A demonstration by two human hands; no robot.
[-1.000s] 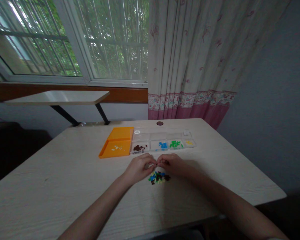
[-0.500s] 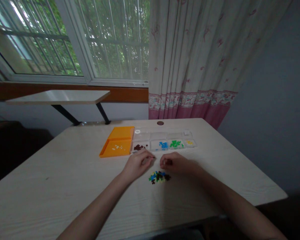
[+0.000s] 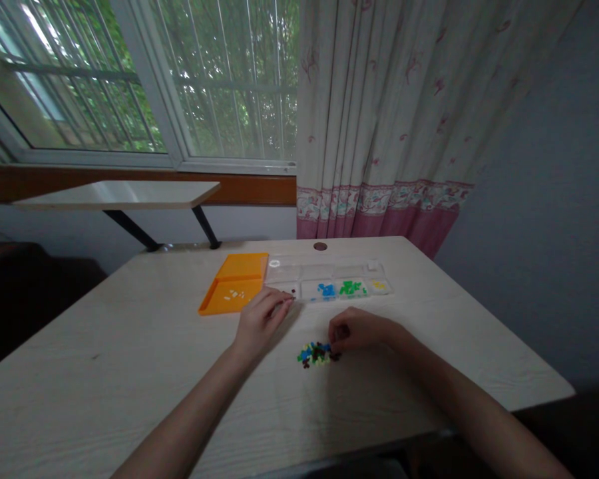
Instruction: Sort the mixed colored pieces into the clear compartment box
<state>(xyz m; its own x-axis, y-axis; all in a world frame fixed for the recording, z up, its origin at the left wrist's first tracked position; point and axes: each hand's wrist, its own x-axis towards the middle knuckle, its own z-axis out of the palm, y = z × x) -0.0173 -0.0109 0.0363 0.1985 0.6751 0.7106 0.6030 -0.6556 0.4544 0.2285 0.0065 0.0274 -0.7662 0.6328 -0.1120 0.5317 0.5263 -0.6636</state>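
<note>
My left hand (image 3: 260,318) reaches over the near edge of the clear compartment box (image 3: 304,299), at the section of brown pieces, which it mostly covers. Its thumb and fingers are pinched on what looks like a small brown plastic piece (image 3: 293,298). Close to me on the table lies a mixed pile of small plastic pieces (image 3: 312,354) in blue, green, brown and pale yellow. At the pile's right edge, my right hand (image 3: 362,329) has its curled fingers together, touching or just above the pieces. What sits between those fingertips is hidden.
Blue pieces (image 3: 326,290), green pieces (image 3: 352,288) and yellow pieces (image 3: 379,285) lie in separate box sections. Left of the box, an orange tray (image 3: 207,303) holds several whitish pieces (image 3: 235,295). A raised shelf (image 3: 130,193) stands at the back left of the table.
My left hand has moved left and away from me, from above the pile to the brown section. My right hand has shifted slightly right, its fingertips lowering to the pile.
</note>
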